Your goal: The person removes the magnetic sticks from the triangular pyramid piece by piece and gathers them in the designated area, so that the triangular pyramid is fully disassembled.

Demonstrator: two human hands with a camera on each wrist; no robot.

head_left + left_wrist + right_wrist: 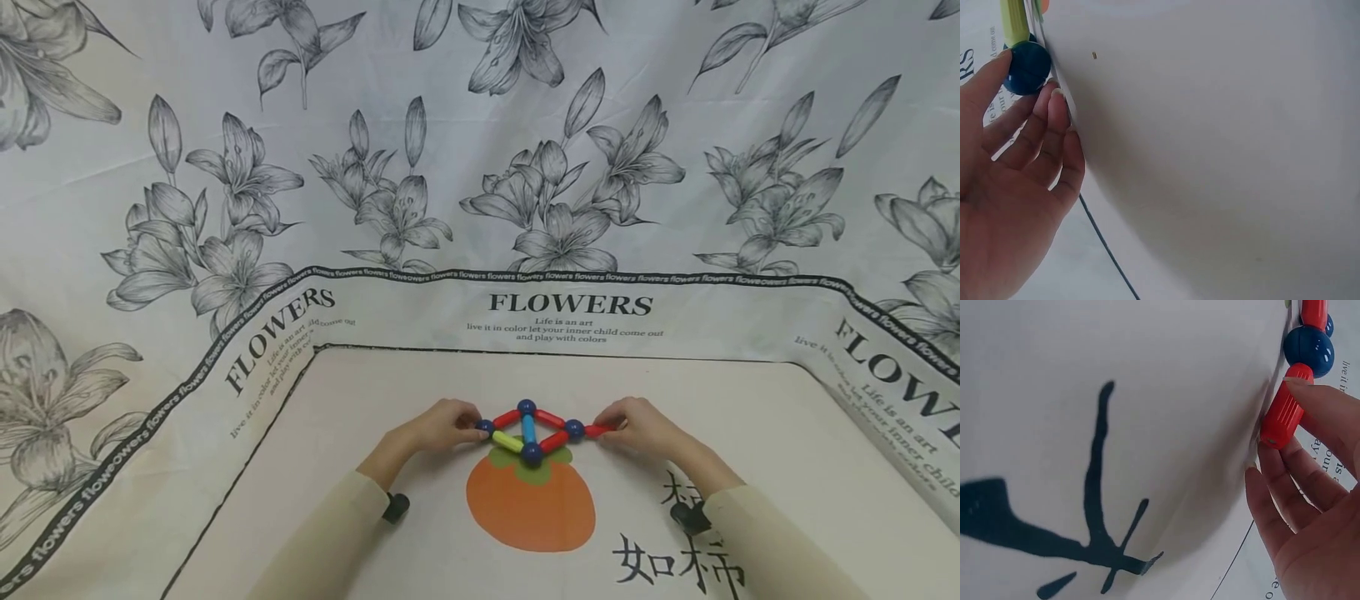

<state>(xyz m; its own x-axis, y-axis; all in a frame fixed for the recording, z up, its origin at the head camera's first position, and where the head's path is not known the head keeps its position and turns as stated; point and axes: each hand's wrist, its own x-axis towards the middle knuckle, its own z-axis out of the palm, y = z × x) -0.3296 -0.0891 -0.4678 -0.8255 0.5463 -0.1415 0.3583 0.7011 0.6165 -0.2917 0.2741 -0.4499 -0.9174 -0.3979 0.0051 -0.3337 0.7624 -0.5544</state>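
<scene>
A diamond of rods and dark blue balls lies on the table between my hands, a light blue rod (pixel 528 429) crossing its middle. My left hand (pixel 444 426) pinches the blue ball (pixel 1027 67) at its left corner, where a yellow-green rod (pixel 507 442) joins. At the right corner is another blue ball (pixel 573 429), from which a further red rod (pixel 1286 407) sticks out. Thumb and fingers of my right hand (pixel 637 427) grip that rod. Blue balls also mark the far corner (pixel 527 407) and the near corner (pixel 531 453).
Under and in front of the diamond, the pale tabletop (pixel 390 533) carries a printed orange persimmon (pixel 531 508). Black characters (pixel 645 560) are printed near my right forearm. A white flowered cloth (pixel 420 312) with "FLOWERS" lettering surrounds the far and side edges.
</scene>
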